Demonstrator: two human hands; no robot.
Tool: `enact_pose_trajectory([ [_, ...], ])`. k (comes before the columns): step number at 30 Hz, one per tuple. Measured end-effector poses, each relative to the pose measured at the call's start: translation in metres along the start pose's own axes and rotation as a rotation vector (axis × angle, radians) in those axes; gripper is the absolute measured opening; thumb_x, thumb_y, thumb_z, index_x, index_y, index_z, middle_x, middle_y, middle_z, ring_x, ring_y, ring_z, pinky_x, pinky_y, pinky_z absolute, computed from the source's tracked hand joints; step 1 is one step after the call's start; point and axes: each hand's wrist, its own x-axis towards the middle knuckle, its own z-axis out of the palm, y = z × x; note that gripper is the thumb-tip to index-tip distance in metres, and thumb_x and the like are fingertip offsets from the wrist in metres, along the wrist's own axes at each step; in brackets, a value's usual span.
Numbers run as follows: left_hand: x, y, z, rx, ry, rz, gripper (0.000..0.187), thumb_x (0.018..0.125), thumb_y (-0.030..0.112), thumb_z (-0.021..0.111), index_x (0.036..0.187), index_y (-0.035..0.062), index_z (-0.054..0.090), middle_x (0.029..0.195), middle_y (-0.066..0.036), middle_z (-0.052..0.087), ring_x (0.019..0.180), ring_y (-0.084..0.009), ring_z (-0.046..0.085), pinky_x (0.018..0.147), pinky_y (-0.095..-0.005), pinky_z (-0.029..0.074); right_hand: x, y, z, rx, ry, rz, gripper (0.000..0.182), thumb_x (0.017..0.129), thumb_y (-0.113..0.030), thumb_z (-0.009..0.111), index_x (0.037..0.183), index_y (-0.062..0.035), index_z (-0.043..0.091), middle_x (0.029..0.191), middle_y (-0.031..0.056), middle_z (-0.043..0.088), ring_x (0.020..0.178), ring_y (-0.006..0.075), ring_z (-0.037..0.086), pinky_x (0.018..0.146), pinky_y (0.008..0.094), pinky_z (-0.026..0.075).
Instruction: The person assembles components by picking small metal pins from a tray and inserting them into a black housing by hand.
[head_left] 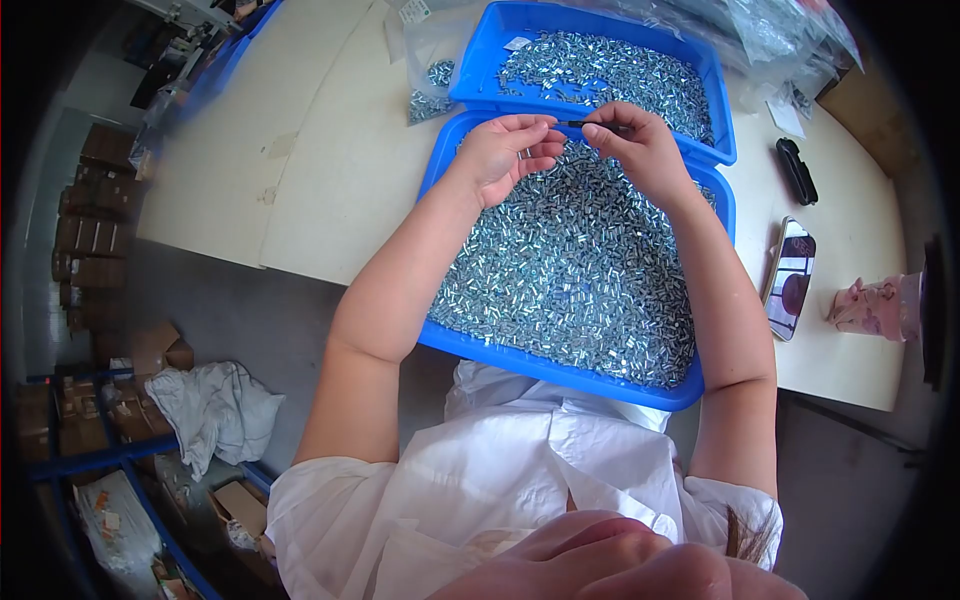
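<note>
My right hand [642, 150] is closed on a thin black pen-like tool [605, 125], its narrow end pointing at my left hand. My left hand [505, 158] pinches with thumb and forefinger at the tip of that tool, the other fingers loosely curled. Whatever small thing sits in this pinch is too small to make out. Both hands hover over the far part of a blue tray [560, 378] filled with small shiny metal cylinders [580, 270]. Behind it stands a second blue tray [725, 110], holding more of the same metal pieces [620, 80].
A clear bag [432, 95] with metal pieces lies left of the trays. On the right are a black case [796, 172], a phone [792, 280] and a pink patterned cup [872, 307]. Plastic bags [770, 40] lie behind. Boxes [95, 220] are stacked at far left.
</note>
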Motion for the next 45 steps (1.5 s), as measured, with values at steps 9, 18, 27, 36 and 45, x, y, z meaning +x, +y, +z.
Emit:
enact_pose_trajectory([
  [9, 0.0, 0.0, 0.0, 0.055, 0.033, 0.077, 0.013, 0.079, 0.015, 0.064, 0.087, 0.0044, 0.06, 0.072, -0.001, 0.059, 0.056, -0.0055, 0.05, 0.046, -0.0176, 0.039, 0.001, 0.0, -0.001, 0.008, 0.0, -0.024, 0.015, 0.08, -0.014, 0.063, 0.087, -0.0009, 0.059, 0.071, -0.0014, 0.055, 0.063, 0.0049, 0.048, 0.057, 0.0194, 0.04],
  [18, 0.0, 0.001, -0.002, 0.122, 0.002, 0.087, 0.013, 0.074, 0.007, 0.067, 0.084, 0.0047, 0.06, 0.074, -0.001, 0.059, 0.055, -0.005, 0.047, 0.045, -0.0172, 0.034, -0.005, -0.006, 0.003, -0.155, -0.029, -0.092, 0.013, 0.081, -0.012, 0.061, 0.085, 0.0004, 0.058, 0.071, -0.0004, 0.056, 0.064, 0.0042, 0.049, 0.056, 0.0205, 0.04],
  [27, -0.003, 0.001, 0.003, 0.203, 0.034, 0.162, 0.022, 0.071, 0.003, 0.069, 0.089, 0.0072, 0.058, 0.079, 0.0, 0.061, 0.067, -0.0059, 0.056, 0.052, -0.0174, 0.037, -0.004, -0.011, 0.005, -0.313, -0.058, 0.175, 0.022, 0.084, -0.023, 0.057, 0.081, -0.0011, 0.059, 0.066, 0.0007, 0.055, 0.06, 0.0063, 0.049, 0.053, 0.0206, 0.039],
  [36, -0.003, -0.001, 0.007, 0.249, 0.02, 0.317, 0.025, 0.069, 0.001, 0.07, 0.09, 0.0066, 0.058, 0.079, 0.002, 0.058, 0.069, -0.0039, 0.054, 0.052, -0.0145, 0.038, -0.001, -0.011, 0.001, 0.033, -0.035, 0.248, 0.028, 0.085, -0.031, 0.055, 0.072, -0.0059, 0.056, 0.057, -0.0016, 0.049, 0.051, 0.0054, 0.043, 0.046, 0.0199, 0.035],
  [45, 0.0, -0.004, 0.006, 0.304, -0.009, 0.613, 0.029, 0.065, -0.005, 0.071, 0.09, 0.0012, 0.058, 0.078, -0.003, 0.058, 0.067, -0.0064, 0.053, 0.061, -0.0179, 0.045, -0.003, -0.01, 0.006, 0.159, -0.028, 0.218, 0.037, 0.087, -0.038, 0.05, 0.068, -0.0061, 0.057, 0.054, -0.0006, 0.05, 0.047, 0.0054, 0.043, 0.044, 0.02, 0.032],
])
